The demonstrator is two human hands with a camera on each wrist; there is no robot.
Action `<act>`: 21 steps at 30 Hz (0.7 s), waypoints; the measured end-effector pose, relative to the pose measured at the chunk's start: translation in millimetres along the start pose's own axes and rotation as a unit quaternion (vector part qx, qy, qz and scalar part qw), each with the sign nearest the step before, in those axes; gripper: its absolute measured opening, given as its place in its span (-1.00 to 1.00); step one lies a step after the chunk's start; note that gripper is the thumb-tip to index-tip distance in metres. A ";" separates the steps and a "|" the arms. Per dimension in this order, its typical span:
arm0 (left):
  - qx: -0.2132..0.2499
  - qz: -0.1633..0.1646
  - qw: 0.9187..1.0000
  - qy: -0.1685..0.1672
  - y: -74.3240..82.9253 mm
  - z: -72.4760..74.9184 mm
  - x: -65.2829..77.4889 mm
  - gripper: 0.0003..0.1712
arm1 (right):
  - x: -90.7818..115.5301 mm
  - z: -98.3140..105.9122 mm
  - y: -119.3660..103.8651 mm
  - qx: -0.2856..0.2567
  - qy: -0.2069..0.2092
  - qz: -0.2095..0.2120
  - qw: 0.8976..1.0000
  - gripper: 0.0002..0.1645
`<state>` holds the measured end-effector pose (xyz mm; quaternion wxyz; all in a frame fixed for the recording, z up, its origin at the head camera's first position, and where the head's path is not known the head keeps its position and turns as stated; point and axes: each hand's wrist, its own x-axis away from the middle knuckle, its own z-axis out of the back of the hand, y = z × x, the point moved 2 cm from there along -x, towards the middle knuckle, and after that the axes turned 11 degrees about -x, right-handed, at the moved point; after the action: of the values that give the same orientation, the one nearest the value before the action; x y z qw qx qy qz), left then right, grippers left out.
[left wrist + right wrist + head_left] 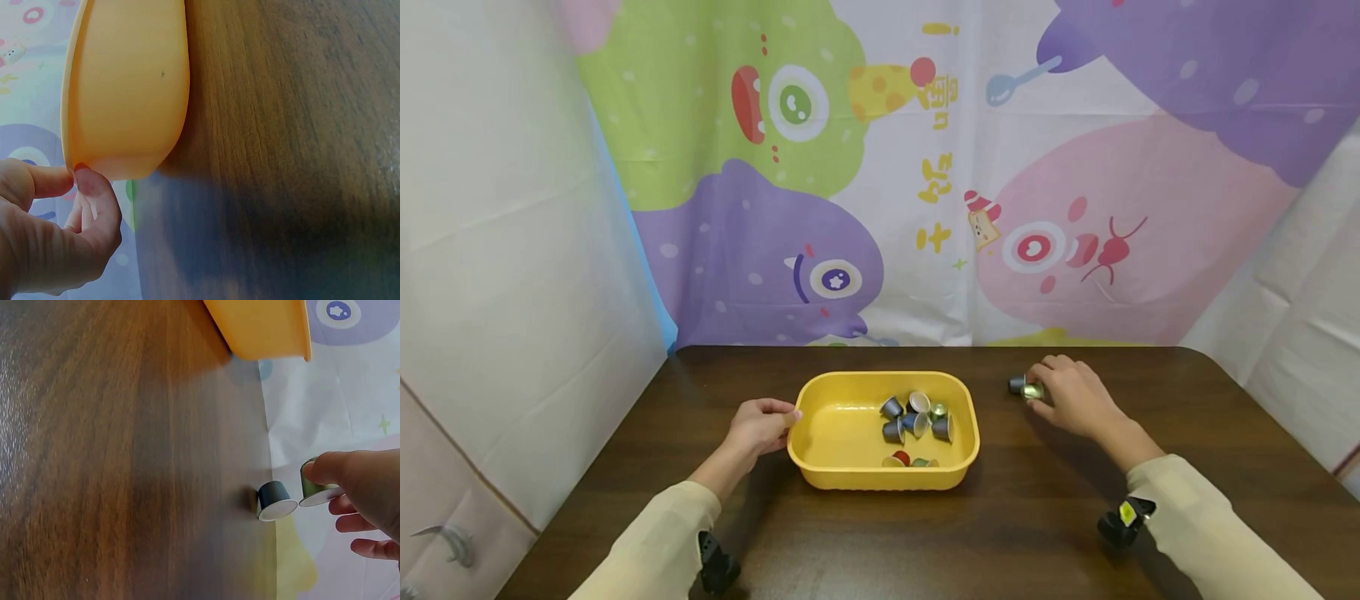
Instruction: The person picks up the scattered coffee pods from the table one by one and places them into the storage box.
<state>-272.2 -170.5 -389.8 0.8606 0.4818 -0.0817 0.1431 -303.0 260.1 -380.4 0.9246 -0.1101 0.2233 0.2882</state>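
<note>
A yellow plastic tub [850, 478] sits on the table. My left hand [757, 428] pinches its left rim between thumb and fingers, as the left wrist view also shows [81, 231]. Right of the tub, my right hand [1075, 398] pinches a green coffee capsule [310, 489], thumb on one side and fingers at its pale lid. Beside that one, a dark coffee capsule [273, 497] lies on its side on the table, apart from the fingers. Several capsules, among them a blue one [913, 422] and a red one [902, 457], lie in the tub's right half.
The dark brown wooden table [925, 542] reaches back to a hanging cloth [925, 292] with cartoon monsters. White cloth walls [512, 250] flank it on both sides. A black device is strapped to each wrist.
</note>
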 end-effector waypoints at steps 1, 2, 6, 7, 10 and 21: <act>0.000 0.000 1.000 0.000 -0.1 0.0 -0.2 -0.70 | -0.1 0.1 -0.5 0.001 -0.001 -0.001 1.000 -0.65; 0.000 0.000 1.000 0.001 0.2 0.0 0.0 -0.70 | -0.2 0.0 -1.0 0.001 -0.002 -0.001 1.000 -0.65; 0.001 0.000 1.000 0.001 -0.1 0.1 -0.3 -0.71 | -0.6 0.6 -3.1 0.005 -0.002 0.001 1.000 -0.65; 0.001 -0.002 1.000 0.000 0.0 0.1 -0.1 -0.71 | -0.9 0.9 -3.6 0.005 -0.001 0.003 1.000 -0.66; 0.000 0.000 1.000 0.000 0.2 0.3 -0.1 -0.72 | -1.9 2.1 -5.4 0.007 0.003 0.009 1.000 -0.66; -0.002 0.003 1.000 0.001 0.2 0.5 0.1 -0.72 | -6.0 4.2 -13.0 0.005 0.002 0.011 1.000 -0.66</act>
<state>-272.2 -170.8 -389.4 0.8611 0.4799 -0.0826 0.1464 -298.3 248.0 -372.9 0.9216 -0.1034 0.2276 0.2971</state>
